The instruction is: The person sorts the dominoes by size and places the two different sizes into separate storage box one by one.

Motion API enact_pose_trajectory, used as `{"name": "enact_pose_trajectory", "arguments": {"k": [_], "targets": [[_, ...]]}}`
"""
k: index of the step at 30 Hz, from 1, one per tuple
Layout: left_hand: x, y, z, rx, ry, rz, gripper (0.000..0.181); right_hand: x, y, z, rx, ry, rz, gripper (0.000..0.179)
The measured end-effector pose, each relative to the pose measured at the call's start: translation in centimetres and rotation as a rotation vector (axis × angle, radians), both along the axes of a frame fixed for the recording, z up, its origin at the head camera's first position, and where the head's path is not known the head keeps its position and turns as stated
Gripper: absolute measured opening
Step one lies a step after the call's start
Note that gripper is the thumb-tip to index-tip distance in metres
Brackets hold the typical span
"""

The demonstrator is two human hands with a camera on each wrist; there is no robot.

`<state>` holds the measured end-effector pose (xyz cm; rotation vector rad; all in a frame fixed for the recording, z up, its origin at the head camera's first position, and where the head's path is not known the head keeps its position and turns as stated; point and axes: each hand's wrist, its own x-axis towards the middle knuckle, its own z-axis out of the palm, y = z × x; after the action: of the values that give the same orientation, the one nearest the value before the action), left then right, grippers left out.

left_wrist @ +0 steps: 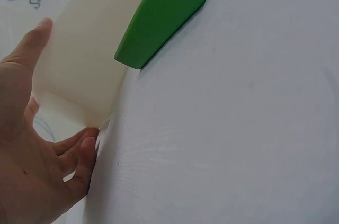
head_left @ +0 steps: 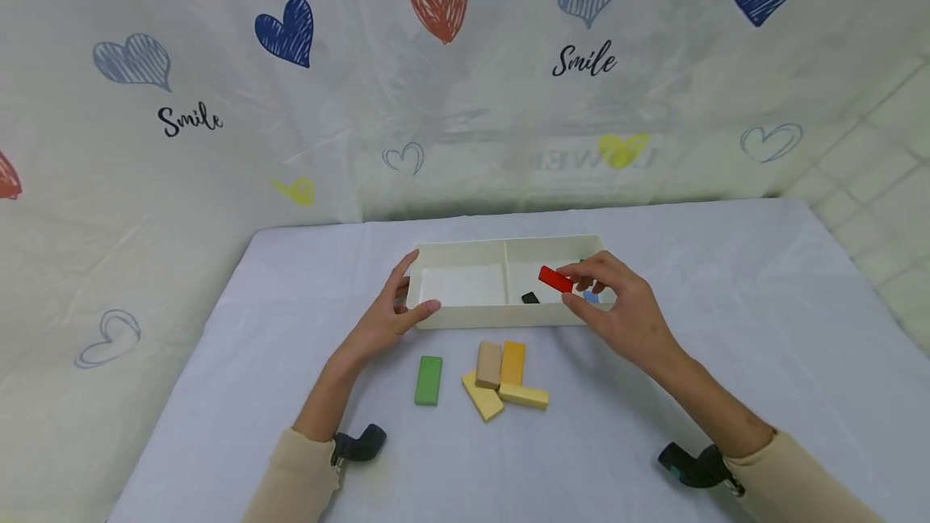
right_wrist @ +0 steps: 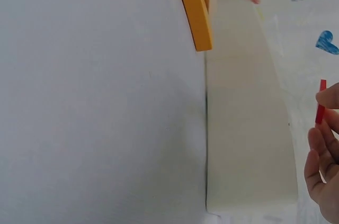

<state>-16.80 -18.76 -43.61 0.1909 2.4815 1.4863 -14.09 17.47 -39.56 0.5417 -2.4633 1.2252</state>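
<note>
1. Nearest you, on the matte, faintly creased white cloth (head_left: pixel 581 458), lies a green block (head_left: pixel 429 380); beside it crowd a tan block (head_left: pixel 489 363), an orange block (head_left: pixel 513 361) and two yellow blocks (head_left: pixel 525 396), all slim, smooth and crisp-edged.
2. Your left hand (head_left: pixel 388 313) grips the end of the white tray (head_left: pixel 465 317), thumb on the front rim; the tray looks like rigid, thin-walled plastic.
3. Your right hand (head_left: pixel 628 305) pinches a glossy red block (head_left: pixel 554 278) above the right compartment, where a dark piece (head_left: pixel 530 298) and a blue piece (head_left: pixel 591 296) lie.
4. The step in hand seems to be placing; the next move likely calls for lowering the block clear of the rim, then spreading the fingertips.
5. Farthest, a heart-printed sheet (head_left: pixel 450 103) hangs in soft folds.
</note>
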Motion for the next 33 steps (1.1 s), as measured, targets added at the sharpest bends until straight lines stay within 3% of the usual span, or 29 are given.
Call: {"name": "enact_pose_trajectory", "arguments": {"k": [14,25,33], "targets": [[-0.1,0.1,0.3,0.019,-0.022,0.006,0.09,-0.8,-0.2,-0.4,-0.012,0.013,-0.033,0.034],[0.0,0.0,0.2,0.025,-0.028,0.002,0.091,-1.5,-0.4,-0.6,0.032,-0.07,-0.099,0.032],[-0.1,-0.1,0.0,0.021,-0.024,-0.004,0.09,-1.9,-0.3,-0.9,0.06,-0.071,-0.132,0.03]]}}
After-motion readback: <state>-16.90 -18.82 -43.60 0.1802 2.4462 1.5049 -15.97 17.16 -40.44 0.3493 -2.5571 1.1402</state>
